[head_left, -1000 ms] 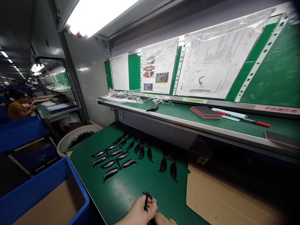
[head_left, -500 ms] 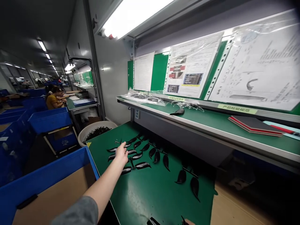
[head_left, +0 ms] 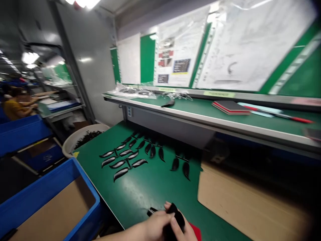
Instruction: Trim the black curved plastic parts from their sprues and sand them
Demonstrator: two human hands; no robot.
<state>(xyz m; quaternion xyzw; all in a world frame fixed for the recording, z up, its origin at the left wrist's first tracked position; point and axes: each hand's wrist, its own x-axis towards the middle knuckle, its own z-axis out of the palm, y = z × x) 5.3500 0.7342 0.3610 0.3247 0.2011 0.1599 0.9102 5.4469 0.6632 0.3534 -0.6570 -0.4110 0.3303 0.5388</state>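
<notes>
My left hand (head_left: pixel 155 225) and my right hand (head_left: pixel 185 232) are together at the near edge of the green table. Between them is a black curved plastic part (head_left: pixel 179 218), with the fingers of both hands closed around it. Its full shape is hidden by the hands and smeared by motion. Something red (head_left: pixel 196 231) shows beside my right hand; I cannot make out what it is. A small black piece (head_left: pixel 151 211) lies just beyond my left hand. Farther back, several black leaf-shaped parts (head_left: pixel 139 163), joined in pairs by thin bars, lie in rows.
A blue bin (head_left: pixel 86 214) stands at the table's left edge, and a white tub (head_left: pixel 67 147) of black scraps behind it. Cardboard (head_left: pixel 225 197) lies on the right. The shelf (head_left: pixel 195 108) above carries bagged parts, sanding pads (head_left: pixel 232 107) and a red pen (head_left: pixel 301 119). A co-worker (head_left: pixel 15 107) sits far left.
My left hand has come back from the rows of leaf-shaped parts to meet my right hand at the near edge. The view has turned right and down.
</notes>
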